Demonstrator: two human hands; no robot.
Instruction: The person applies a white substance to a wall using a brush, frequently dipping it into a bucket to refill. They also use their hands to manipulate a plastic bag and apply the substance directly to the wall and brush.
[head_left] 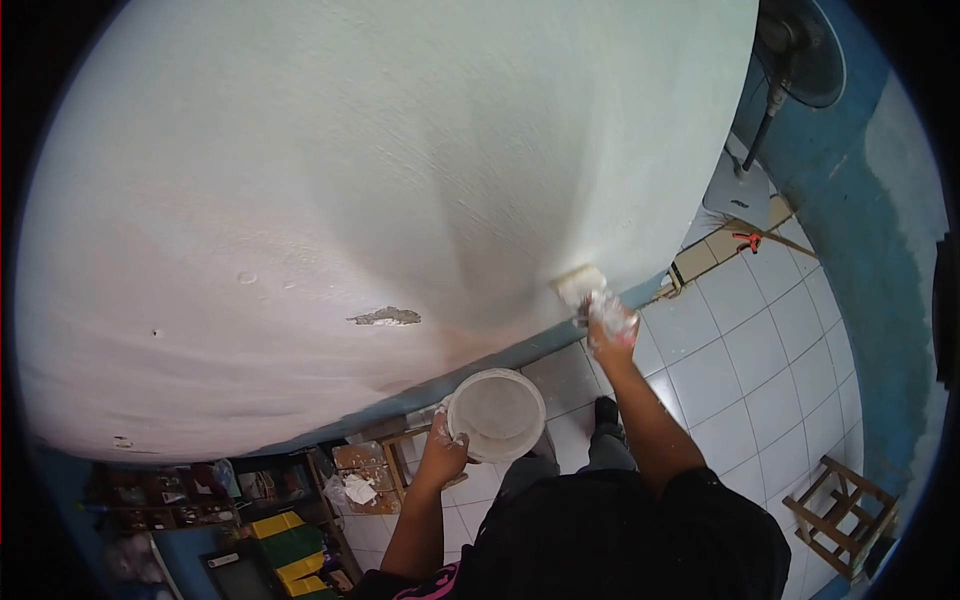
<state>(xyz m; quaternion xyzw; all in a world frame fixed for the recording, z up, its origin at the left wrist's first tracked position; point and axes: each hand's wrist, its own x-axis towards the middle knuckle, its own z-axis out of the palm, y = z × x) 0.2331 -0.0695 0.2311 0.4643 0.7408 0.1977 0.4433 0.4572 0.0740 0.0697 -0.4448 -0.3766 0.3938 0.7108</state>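
My right hand (pixel 611 330), smeared with white, is closed round a wide brush (pixel 580 284) whose pale head touches the lower right part of the wall (pixel 480 180). The wall is whitish above and pinkish lower left, with a chipped grey patch left of the brush. My left hand (pixel 444 452) grips the left rim of a round, pale bucket (pixel 496 414), held below the wall's lower edge. What lies inside the bucket looks pale and is hard to make out.
A standing fan (pixel 785 60) is at the upper right, with a red-orange clamp (pixel 746 242) on the tiled floor (pixel 735 360) nearby. A wooden stool (pixel 840 515) stands lower right. Cluttered shelves (pixel 170 495) and a wooden bench (pixel 362 470) with debris are lower left.
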